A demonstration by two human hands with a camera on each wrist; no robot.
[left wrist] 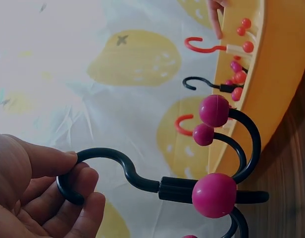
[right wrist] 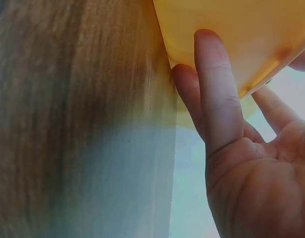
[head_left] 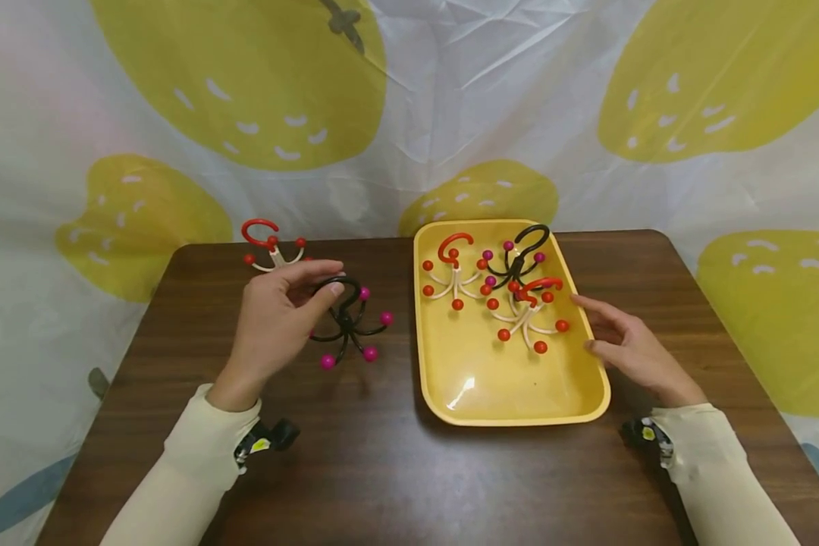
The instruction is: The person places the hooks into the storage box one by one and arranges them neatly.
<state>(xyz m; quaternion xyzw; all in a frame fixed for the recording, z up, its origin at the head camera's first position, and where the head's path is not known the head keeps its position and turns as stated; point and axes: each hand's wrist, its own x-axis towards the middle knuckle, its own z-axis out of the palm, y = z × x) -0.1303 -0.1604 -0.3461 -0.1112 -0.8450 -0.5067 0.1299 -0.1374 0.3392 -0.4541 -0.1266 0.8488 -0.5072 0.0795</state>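
Note:
My left hand (head_left: 266,322) pinches the curved top of a black octopus-shaped hook hanger (head_left: 346,324) between thumb and fingers. The hanger is held upright, its pink-balled arms (left wrist: 214,195) spread below the grip. Behind that hand stands a red-and-white hook hanger (head_left: 275,256), partly hidden by it. A yellow tray (head_left: 450,413) holds two red-and-white hangers (head_left: 456,280) and a black one (head_left: 516,267) with pink balls. At the tray's right side is my right hand (head_left: 631,349), its fairly straight fingers (right wrist: 219,94) resting against the outer wall.
The brown wooden table (head_left: 355,470) carries the tray right of its middle. A white cloth with yellow fruit prints (head_left: 423,114) hangs right behind the table's back edge.

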